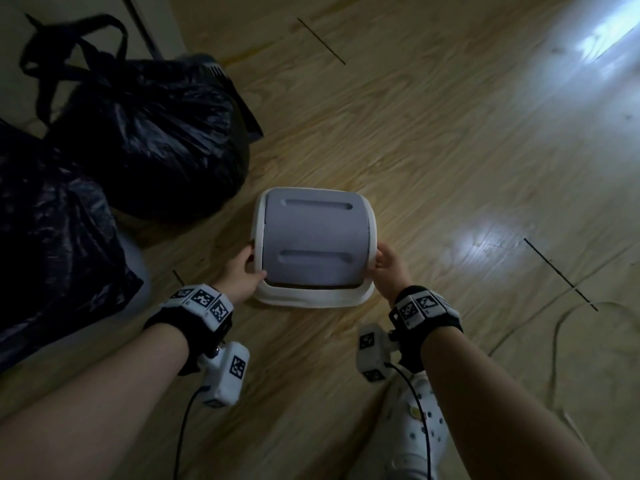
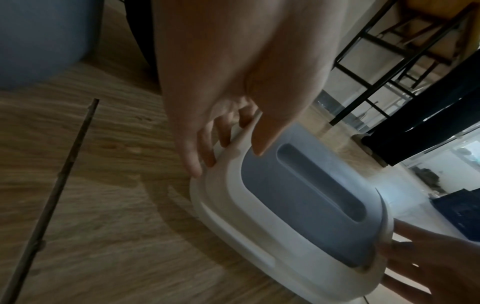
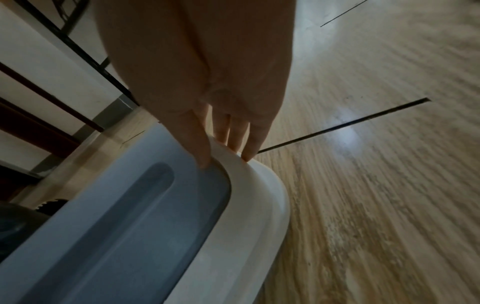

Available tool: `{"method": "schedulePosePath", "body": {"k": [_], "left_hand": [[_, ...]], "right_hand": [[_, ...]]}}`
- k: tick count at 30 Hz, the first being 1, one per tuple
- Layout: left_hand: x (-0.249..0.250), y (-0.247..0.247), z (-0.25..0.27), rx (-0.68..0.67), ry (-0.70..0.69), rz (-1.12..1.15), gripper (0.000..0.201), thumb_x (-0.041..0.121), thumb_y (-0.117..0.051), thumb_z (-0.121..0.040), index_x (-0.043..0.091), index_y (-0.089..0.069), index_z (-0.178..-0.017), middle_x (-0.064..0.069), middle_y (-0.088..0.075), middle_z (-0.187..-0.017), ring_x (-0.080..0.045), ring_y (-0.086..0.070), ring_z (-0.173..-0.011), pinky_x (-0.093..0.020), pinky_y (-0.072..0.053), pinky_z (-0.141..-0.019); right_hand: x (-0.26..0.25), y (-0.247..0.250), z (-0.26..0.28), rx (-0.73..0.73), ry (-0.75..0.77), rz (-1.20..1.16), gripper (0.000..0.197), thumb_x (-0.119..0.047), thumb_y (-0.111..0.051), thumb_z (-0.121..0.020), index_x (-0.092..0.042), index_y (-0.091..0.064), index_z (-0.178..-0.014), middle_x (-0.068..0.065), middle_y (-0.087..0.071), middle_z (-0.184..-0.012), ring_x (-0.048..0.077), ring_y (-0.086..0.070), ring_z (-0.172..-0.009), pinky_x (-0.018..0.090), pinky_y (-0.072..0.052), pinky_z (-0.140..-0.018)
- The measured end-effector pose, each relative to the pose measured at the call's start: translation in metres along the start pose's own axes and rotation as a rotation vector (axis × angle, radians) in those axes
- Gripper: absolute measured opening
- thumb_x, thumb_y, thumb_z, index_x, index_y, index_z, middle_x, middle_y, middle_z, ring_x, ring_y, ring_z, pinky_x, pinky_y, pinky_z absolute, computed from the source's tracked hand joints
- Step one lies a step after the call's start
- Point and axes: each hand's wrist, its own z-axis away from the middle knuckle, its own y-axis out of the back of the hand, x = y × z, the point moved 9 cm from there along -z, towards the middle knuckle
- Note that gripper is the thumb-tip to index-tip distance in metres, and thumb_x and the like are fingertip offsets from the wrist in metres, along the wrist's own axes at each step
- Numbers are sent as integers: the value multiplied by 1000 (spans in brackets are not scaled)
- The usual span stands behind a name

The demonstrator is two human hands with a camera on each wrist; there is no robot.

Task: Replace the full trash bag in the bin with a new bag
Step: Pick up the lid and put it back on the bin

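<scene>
Where light glares, wooden floor [image 1: 450,133].

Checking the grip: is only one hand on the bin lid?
No, the left hand and right hand each grip an opposite side of the bin lid.

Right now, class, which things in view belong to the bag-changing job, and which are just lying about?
Job:
white plastic bin with grey swing lid
tied black plastic trash bag
left hand and right hand, gripping the bin's rim

Lying about:
thin cable on the wooden floor
black metal frame
</scene>
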Motion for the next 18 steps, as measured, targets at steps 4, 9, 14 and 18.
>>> {"method": "schedulePosePath", "body": {"k": [4, 9, 14, 18], "left_hand": [[10, 4, 26, 20, -2, 27, 62, 4, -52, -91, 17, -27, -147, -14, -37, -148, -33, -37, -134, -47, -38, -107], [32, 8, 75, 54, -66, 42, 62, 2, -51, -92, 11, -24, -147, -15, -36, -149, -30, -35, -136, -35, -32, -108], [63, 30, 127, 93, -178, 56, 62, 5, -53, -91, 13, -26, -147, -13, -37, -149, -29, -37, -136, -35, -33, -107], [80, 65, 173, 170, -278, 64, 62, 8, -57, -89, 14, -30, -145, -12, -39, -148, -29, -38, -135, -36, -33, -107]], "right_hand": [[-6, 11, 15, 19, -16, 1, 58, 11, -56, -80, -12, -50, -133, 15, -59, -129, 30, -57, -118, 51, -46, -100], [-35, 34, 58, 33, 14, 20, 65, 17, -54, -78, -9, -45, -138, 15, -54, -135, 31, -53, -124, 44, -47, -99], [-79, 60, 118, 47, 72, -14, 64, 22, -49, -80, -5, -44, -137, 11, -53, -132, 28, -51, -122, 30, -41, -82], [-113, 65, 168, 67, 179, -43, 63, 24, -50, -75, -2, -50, -133, 13, -55, -119, 29, -54, -109, 35, -41, -77]]}}
